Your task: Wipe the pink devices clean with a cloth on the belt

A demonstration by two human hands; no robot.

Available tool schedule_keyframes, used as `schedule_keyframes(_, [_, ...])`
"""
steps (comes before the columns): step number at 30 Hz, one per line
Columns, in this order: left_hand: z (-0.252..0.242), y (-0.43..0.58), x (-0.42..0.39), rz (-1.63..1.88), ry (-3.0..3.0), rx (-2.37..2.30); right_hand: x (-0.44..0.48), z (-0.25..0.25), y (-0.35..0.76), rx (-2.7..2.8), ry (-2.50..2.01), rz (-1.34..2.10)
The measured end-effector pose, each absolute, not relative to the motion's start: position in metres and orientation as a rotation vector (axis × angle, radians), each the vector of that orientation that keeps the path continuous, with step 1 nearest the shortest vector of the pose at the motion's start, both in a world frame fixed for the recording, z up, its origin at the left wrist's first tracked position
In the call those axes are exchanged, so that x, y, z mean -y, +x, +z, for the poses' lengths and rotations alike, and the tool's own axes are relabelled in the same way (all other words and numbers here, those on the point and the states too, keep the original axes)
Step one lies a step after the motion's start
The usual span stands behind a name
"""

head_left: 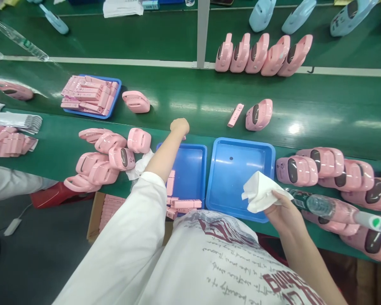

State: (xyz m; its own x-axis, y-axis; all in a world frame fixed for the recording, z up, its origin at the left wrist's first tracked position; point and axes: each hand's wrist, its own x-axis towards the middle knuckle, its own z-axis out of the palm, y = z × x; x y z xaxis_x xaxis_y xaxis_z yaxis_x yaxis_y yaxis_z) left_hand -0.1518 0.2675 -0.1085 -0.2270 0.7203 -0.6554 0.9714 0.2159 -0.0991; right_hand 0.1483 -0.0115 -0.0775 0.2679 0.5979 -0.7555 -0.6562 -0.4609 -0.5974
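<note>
My left hand (180, 126) is closed above the far edge of the left blue tray (192, 169), with a bit of pink showing beneath it; most of what it holds is hidden. Pink printed bars (186, 204) lie at that tray's near end. In my right hand (282, 212) is a crumpled white cloth or tissue (262, 191), over the near right corner of another blue tray (241, 169). A clear plastic bottle (320, 205) with a green label lies just beyond those fingers, across pink handled devices (346, 173). I cannot tell whether the hand touches it.
More pink devices are grouped at left (103, 171) and on the upper ledge (241, 55). A blue tray of pink bars (89, 95), a loose bar (235, 115) and a pink device (259, 114) sit farther back. Another person's sleeve (15, 183) enters at left.
</note>
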Motion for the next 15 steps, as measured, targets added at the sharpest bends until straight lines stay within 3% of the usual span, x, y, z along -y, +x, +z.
schedule_keyframes(8, [-0.098, -0.183, -0.251, -0.718, 1.549, -2.015, 0.031, -0.095, 0.156, -0.094, -1.409, 1.445])
schedule_keyframes(15, [-0.112, -0.137, -0.251, -0.534, 1.697, -1.992, 0.025, -0.092, 0.145, -0.067, -1.383, 1.491])
